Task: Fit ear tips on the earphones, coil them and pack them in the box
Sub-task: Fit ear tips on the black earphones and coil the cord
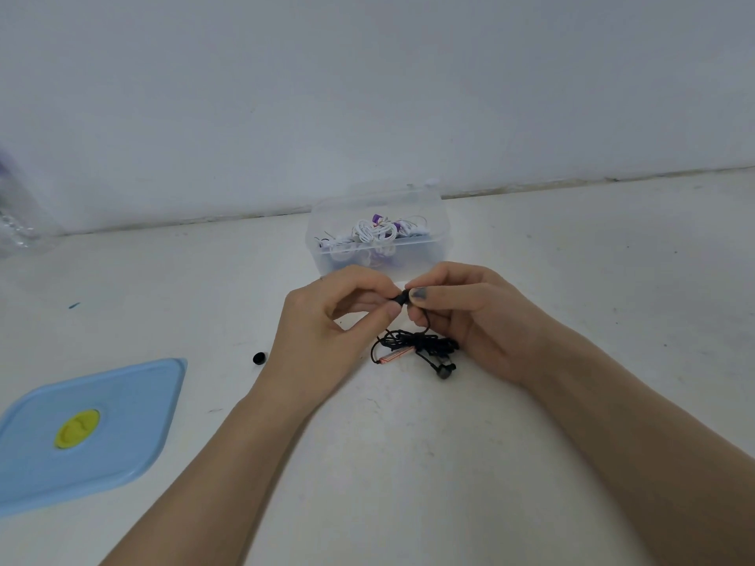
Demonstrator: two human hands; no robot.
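Black wired earphones (416, 345) lie in a tangled bundle on the white table, just below my hands. One black earbud (402, 298) is lifted between both hands. My left hand (327, 332) pinches it from the left and my right hand (470, 316) pinches it from the right, thumb on top. The second earbud (443, 371) rests on the table at the bundle's lower right. A loose black ear tip (259, 358) sits on the table to the left of my left wrist. The clear plastic box (433, 255) stands behind my hands and holds several white and purple earphones (376, 232).
A light blue lid (122, 426) with a yellow centre plug lies flat at the lower left. A clear plastic bottle (16, 222) shows blurred at the far left edge. The white wall meets the table just behind the box.
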